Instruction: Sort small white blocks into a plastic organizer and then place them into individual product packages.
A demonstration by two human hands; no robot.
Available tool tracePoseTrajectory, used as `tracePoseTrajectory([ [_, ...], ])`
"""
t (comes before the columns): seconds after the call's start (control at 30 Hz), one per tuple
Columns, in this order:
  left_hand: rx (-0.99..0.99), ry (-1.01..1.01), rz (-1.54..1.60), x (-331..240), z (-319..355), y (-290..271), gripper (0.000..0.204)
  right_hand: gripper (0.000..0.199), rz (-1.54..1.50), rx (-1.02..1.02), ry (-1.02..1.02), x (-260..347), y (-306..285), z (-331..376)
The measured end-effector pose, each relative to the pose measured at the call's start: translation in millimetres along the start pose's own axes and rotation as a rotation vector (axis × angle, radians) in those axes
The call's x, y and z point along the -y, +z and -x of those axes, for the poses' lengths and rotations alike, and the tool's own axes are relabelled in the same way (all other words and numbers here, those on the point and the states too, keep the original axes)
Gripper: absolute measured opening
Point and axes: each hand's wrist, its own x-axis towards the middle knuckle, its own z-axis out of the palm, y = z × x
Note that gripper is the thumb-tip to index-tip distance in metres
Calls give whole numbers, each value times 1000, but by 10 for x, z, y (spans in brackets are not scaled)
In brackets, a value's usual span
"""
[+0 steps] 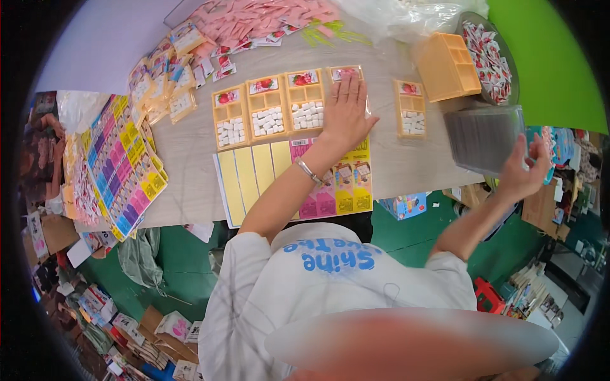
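Note:
My left hand (346,111) lies flat, fingers stretched out, over the rightmost of a row of small peach trays, covering most of that tray (346,72). To its left stand other trays (267,108), each with a strawberry-printed sachet in the top compartment and white cubes in the bottom one. My right hand (528,168) is beside a stack of clear plastic covers (486,136) at the right table edge, its fingers apart and nothing visible in them. Under my left forearm is a sheet of yellow and pink labels (273,168), with some strips bare.
One filled tray (412,109) stands apart to the right. Behind it are stacked empty trays (448,66) and a round tub of sachets (488,57). Pink sachets (254,19) heap at the back. Finished packs (162,79) and printed label sheets (127,165) lie at left.

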Motion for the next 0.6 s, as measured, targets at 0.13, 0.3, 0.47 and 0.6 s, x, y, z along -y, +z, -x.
tracePoseTrajectory([
  [0.13,-22,-3,97,110,58,-184,86,25,-235,626,200,-718,-147,-259],
  [0.3,-48,-125,-104,777,407,-331,80,23,-411,880,363,-1113,-161,-523],
  [0.47,-88,-91,-95,916,395,-298,80,20,-514,981,499,-1166,-128,-546],
  [0.6,-117,-96,-114,885,394,-327,79,19,-503,970,506,-1217,-66,-552],
])
